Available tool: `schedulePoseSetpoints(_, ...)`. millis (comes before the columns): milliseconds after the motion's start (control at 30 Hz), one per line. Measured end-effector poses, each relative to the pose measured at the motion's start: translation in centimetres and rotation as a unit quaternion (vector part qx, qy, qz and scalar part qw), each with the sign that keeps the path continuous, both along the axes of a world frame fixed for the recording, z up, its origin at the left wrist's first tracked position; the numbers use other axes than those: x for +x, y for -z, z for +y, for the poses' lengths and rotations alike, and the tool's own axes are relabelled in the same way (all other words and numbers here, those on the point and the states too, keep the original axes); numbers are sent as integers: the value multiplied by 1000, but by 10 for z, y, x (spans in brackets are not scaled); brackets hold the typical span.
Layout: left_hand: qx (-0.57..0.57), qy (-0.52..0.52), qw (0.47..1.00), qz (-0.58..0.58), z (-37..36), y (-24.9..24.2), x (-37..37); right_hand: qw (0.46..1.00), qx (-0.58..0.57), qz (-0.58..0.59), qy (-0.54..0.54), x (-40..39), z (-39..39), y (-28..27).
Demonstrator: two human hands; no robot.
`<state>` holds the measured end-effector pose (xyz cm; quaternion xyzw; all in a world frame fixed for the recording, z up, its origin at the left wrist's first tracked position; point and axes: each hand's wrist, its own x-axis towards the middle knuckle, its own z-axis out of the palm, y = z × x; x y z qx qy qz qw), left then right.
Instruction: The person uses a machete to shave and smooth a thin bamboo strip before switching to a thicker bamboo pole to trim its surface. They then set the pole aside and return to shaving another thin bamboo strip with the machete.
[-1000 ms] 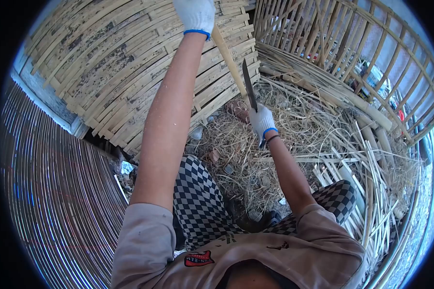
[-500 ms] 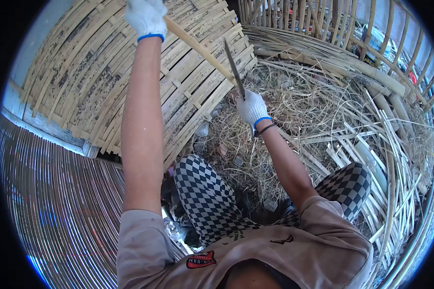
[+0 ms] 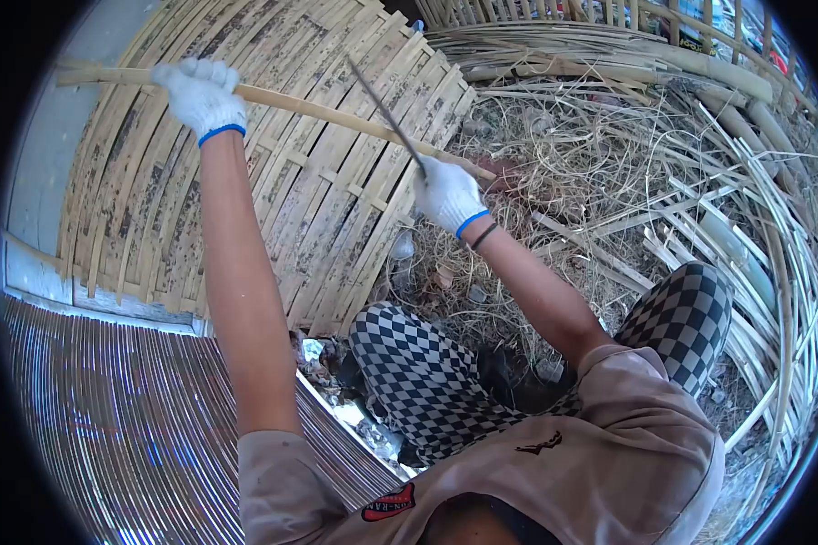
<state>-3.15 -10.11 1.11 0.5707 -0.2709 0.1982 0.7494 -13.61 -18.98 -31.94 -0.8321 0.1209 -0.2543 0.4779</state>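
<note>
In a white glove with a blue cuff, my left hand is wrapped round a long bamboo strip at the upper left. The strip slants down to the right, its far end lying beside my right hand. That gloved hand is closed on a knife, whose thin dark blade points up and left across the strip. The knife's handle is hidden in the glove. Beneath the strip lies a woven bamboo panel.
Split bamboo strips lie at the right, beside my checkered trouser leg. Dry shavings cover the ground ahead. Bamboo poles and a slatted fence stand behind. A ribbed surface fills the lower left.
My left hand has moved left and down with the strip, which now lies flatter. My right hand has shifted slightly left, and the blade tilts further left. The view has turned somewhat.
</note>
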Motion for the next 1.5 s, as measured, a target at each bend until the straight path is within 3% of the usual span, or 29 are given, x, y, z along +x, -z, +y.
schedulePoseSetpoints(100, 12, 22, 1000, -10, -5, -1, -1, 999, -37, -10, -9, -1, 3, -15)
schedulePoseSetpoints(167, 10, 13, 1000, -15, -8, -1, 1, 1000, 3, 10, 21, 14, -2, 32)
schedulePoseSetpoints(233, 7, -7, 1000, -24, -9, -1, 1, 989, 90, 115, 22, 22, -12, 83)
schedulePoseSetpoints(333, 8, -47, 999, -17, -8, -1, 5, 982, 47, 179, 24, 29, -16, 108)
schedulePoseSetpoints(433, -3, -22, 1000, -3, -6, -3, 12, 992, 31, 124, -22, 15, -20, 48)
schedulePoseSetpoints(467, 40, 1, 999, -8, 1, -4, 12, 998, 0, 56, 8, 18, -17, 38)
schedulePoseSetpoints(567, 53, 48, 997, -15, -4, -5, 8, 999, -27, 27, 4, 14, -17, 13)
schedulePoseSetpoints(700, 46, 29, 998, -16, -9, -4, 3, 976, 136, 172, 18, 20, -28, 102)
schedulePoseSetpoints(800, 30, 3, 999, -15, -3, -3, 9, 976, 37, 216, -1, 17, -34, 109)
schedulePoseSetpoints(833, 32, 1, 999, -11, -1, -2, 11, 977, 4, 211, -43, 25, -36, 103)
schedulePoseSetpoints(900, 32, -4, 999, -9, 1, -3, 15, 989, 57, 137, -19, 13, -31, 63)
schedulePoseSetpoints(1000, 28, -11, 999, -12, -5, -3, 11, 999, 4, 53, 8, 22, -17, 48)
schedulePoseSetpoints(1100, 20, -21, 999, -13, -7, 0, 7, 992, 50, 102, 52, 34, -18, 123)
schedulePoseSetpoints(1167, 26, -20, 999, -12, -3, -1, 5, 969, 70, 235, 18, 49, -36, 242)
schedulePoseSetpoints(1233, 37, -1, 999, -11, 3, -2, 11, 950, -13, 310, -15, 21, -53, 276)
schedulePoseSetpoints(1300, 38, 34, 999, -16, 0, -5, 15, 941, 43, 334, -3, 14, -37, 261)
schedulePoseSetpoints(1367, 41, 48, 998, -7, 9, -5, 16, 925, -144, 330, -122, 17, -32, 208)
schedulePoseSetpoints(1433, 53, 60, 997, 7, 8, -9, 12, 954, 75, 290, 12, 23, -28, 172)
schedulePoseSetpoints(1500, 64, 92, 993, 39, 9, -13, 4, 972, 80, 218, 20, 15, -32, 111)
